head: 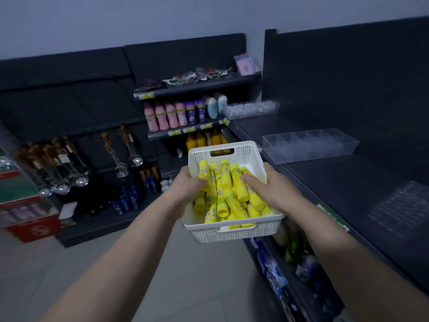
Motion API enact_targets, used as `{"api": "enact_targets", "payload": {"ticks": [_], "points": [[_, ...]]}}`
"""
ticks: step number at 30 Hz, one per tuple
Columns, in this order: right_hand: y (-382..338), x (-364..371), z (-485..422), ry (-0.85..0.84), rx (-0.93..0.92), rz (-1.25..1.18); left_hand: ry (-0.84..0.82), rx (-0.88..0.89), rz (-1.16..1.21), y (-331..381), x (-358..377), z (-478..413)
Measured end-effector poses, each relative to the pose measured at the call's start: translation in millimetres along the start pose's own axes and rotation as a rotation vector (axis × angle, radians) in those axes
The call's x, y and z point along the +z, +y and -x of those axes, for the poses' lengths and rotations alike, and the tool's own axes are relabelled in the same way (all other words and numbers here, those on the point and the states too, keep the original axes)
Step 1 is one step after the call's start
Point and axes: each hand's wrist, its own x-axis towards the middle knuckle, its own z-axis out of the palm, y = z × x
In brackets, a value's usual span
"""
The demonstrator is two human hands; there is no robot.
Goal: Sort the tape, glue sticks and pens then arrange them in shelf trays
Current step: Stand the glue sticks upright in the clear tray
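Step in hand, I judge: bringing the glue sticks [228, 194] to the shelf; they lie piled in the white basket [234, 233], held in air beside the dark shelf top [348, 182]. Left hand [189, 182] curls fingers over the left rim; right hand [267, 184] pinches the right rim, thumb inside, other fingers hidden. Next move prob. needs the basket set down near the clear divided tray [311, 145]. Dim shop, tiled floor [185, 275], ladles [130, 159] & pink bottles [167, 116] behind.

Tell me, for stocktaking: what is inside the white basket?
Yellow glue sticks, heaped. The left hand and right hand hold the white basket, thumbs covering some sticks; anything beneath the heap is hidden.
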Motion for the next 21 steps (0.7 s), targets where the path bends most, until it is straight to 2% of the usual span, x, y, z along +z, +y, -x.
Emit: {"api": "enact_targets", "payload": {"ticks": [5,12,21], "points": [[-16,17,-89,-0.001,-0.026,-0.016,0.030,0.018,-0.019,20,-18,-88],[-23,40,-215,0.071,0.017,-0.033,-0.081,0.072,-0.024,48,-22,-232],[-15,33,-345,0.277,0.292,-0.053,-0.365,0.161,-0.083,109,25,-407]]}}
